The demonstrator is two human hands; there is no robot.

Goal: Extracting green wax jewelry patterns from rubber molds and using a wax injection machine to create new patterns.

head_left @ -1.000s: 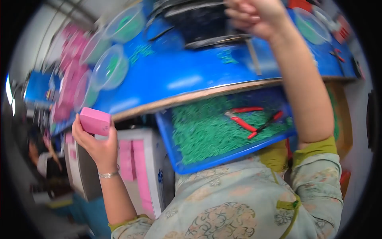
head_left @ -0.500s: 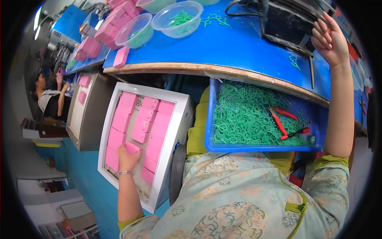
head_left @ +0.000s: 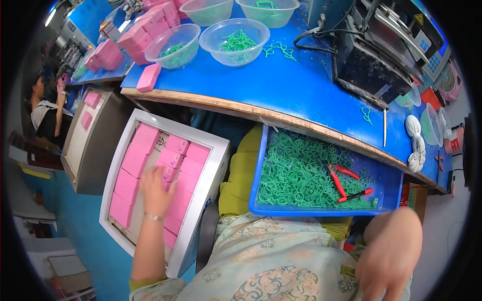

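Observation:
My left hand [head_left: 154, 190] reaches into a white-rimmed box [head_left: 112, 200] at the left, which holds rows of small pink boxes [head_left: 131, 159]. Its fingers are stretched and the thumb stands apart. They lie at the lower end of the middle row, touching or just above a pink box [head_left: 166, 171]; the fingers partly cover that end. My right hand [head_left: 391, 246] is low at the right, in front of my patterned top, blurred, with fingers pointing down. Nearest to it is a blue tray [head_left: 326, 212] of green plastic pieces [head_left: 296, 170], with red-handled pliers [head_left: 337, 183] on top.
The blue worktable's wooden edge [head_left: 241, 111] runs above the tray. Plastic bowls [head_left: 234, 42] with green pieces, stacked pink boxes, a black machine [head_left: 369, 70] and a white cord bundle [head_left: 415, 143] stand on it. Another box [head_left: 85, 145] and a seated person are at the far left.
My right hand has dropped from beside the machine to in front of my body. My left hand has moved up against the middle row, its fingers now straighter. The view has shifted.

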